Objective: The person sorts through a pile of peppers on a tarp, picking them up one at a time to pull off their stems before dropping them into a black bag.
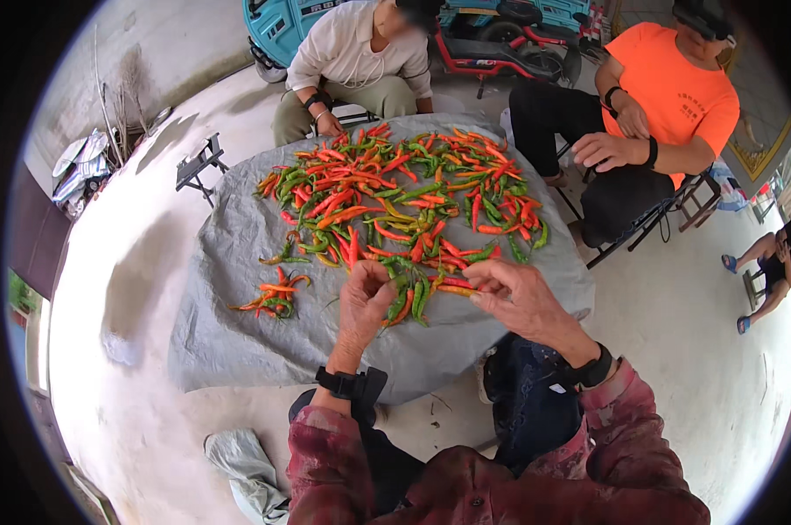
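A big heap of red, orange and green chili peppers (351, 179) is spread over a grey sheet (247, 332) in front of me. My left hand (365, 302) is closed with its fingers curled together at the near edge of the heap; whatever it pinches is hidden. To its right, my right hand (522, 299) pinches the end of an orange chili pepper (455, 290) between thumb and fingers, with a red one alongside. Between my hands lies a cluster of green and orange peppers (407, 297). A smaller pile of peppers (275, 296) sits apart on the left.
Across the sheet sits a person in a white top (347, 48), one hand at the heap's far edge. Another in an orange shirt (671, 83) sits at the far right, hands off the peppers. A folding stool (201, 166) stands left; a grey cloth (245, 468) lies on the floor.
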Tool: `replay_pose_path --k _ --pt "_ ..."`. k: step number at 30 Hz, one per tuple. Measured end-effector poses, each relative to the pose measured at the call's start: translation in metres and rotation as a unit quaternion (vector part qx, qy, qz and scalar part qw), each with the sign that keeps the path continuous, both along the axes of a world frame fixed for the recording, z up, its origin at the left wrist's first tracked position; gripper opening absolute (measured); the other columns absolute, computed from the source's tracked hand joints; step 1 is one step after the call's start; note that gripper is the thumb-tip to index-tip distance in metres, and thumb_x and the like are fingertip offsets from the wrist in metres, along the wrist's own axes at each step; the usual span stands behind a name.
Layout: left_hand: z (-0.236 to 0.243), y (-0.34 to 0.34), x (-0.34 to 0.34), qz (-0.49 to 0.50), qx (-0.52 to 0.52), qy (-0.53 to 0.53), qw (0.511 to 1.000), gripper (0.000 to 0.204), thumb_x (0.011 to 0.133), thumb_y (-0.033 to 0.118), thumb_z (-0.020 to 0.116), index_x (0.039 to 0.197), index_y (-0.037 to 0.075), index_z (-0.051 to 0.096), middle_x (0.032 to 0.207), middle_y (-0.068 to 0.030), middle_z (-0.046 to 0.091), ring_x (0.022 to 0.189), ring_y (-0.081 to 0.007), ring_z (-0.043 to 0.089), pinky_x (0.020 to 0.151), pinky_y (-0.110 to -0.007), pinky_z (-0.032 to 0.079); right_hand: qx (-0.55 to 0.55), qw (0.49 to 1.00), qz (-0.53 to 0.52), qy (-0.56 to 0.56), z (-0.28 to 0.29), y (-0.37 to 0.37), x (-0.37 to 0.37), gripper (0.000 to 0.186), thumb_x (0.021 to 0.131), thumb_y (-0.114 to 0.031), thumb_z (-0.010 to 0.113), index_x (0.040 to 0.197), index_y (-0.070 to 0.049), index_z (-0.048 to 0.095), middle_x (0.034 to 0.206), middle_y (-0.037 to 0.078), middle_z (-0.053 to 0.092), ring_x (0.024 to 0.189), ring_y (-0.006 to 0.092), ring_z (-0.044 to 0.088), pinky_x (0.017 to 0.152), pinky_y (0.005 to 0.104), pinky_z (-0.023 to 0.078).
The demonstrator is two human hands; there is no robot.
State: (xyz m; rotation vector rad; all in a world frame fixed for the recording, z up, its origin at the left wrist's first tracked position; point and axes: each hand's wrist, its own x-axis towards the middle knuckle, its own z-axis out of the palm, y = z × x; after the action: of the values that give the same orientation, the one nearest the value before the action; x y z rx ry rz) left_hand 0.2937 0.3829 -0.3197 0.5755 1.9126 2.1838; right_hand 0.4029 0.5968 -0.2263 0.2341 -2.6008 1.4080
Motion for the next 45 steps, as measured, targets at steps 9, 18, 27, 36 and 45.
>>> replay_pose_path --k 9,18,27,36,45 --pt "-0.001 0.032 0.022 -0.059 -0.076 0.060 0.994 0.018 0.081 0.005 0.061 0.096 0.003 0.050 0.080 -0.0021 0.054 0.073 -0.0089 0.054 0.067 -0.023 0.046 0.013 1.000 0.011 0.011 -0.101 -0.035 -0.044 0.036 0.074 -0.012 0.064 0.105 0.001 0.051 0.082 0.016 0.060 0.071 0.0254 0.062 0.065 0.0353 0.048" --pt "-0.010 0.044 0.012 -0.049 -0.098 0.036 0.993 0.022 0.087 0.015 0.058 0.102 0.000 0.049 0.085 -0.0012 0.056 0.078 -0.0071 0.052 0.069 -0.022 0.044 -0.217 0.972 -0.080 -0.049 -0.110 -0.017 -0.061 0.030 0.086 -0.029 0.060 0.090 0.000 0.065 0.071 0.003 0.056 0.061 0.0090 0.049 0.055 0.0236 0.040" --pt "-0.002 0.060 0.019 -0.091 -0.204 0.079 0.972 0.014 0.085 0.007 0.057 0.096 -0.002 0.055 0.077 -0.0089 0.063 0.070 -0.0150 0.061 0.064 -0.026 0.048 -0.255 0.963 -0.079 -0.039 -0.108 -0.010 -0.055 0.036 0.085 -0.033 0.061 0.098 0.000 0.063 0.074 0.003 0.057 0.064 0.0091 0.052 0.053 0.0239 0.041" --pt "-0.007 0.049 0.013 -0.052 -0.145 0.065 0.986 0.009 0.087 0.007 0.056 0.093 0.001 0.055 0.071 -0.0002 0.057 0.067 -0.0054 0.051 0.061 -0.022 0.043 -0.531 0.835 -0.085 -0.117 -0.101 -0.003 -0.058 0.025 0.089 -0.027 0.056 0.095 -0.003 0.060 0.073 0.001 0.058 0.060 0.0074 0.051 0.052 0.0219 0.043" --pt "-0.019 -0.009 -0.046 0.206 -0.368 0.291 0.859 0.020 0.079 0.009 0.060 0.098 0.003 0.054 0.086 -0.0111 0.061 0.075 -0.0264 0.059 0.064 -0.036 0.047 -0.587 0.788 -0.100 -0.156 -0.093 0.005 -0.056 0.009 0.084 -0.009 0.052 0.091 -0.007 0.057 0.073 0.001 0.056 0.068 0.0129 0.054 0.060 0.0282 0.045"
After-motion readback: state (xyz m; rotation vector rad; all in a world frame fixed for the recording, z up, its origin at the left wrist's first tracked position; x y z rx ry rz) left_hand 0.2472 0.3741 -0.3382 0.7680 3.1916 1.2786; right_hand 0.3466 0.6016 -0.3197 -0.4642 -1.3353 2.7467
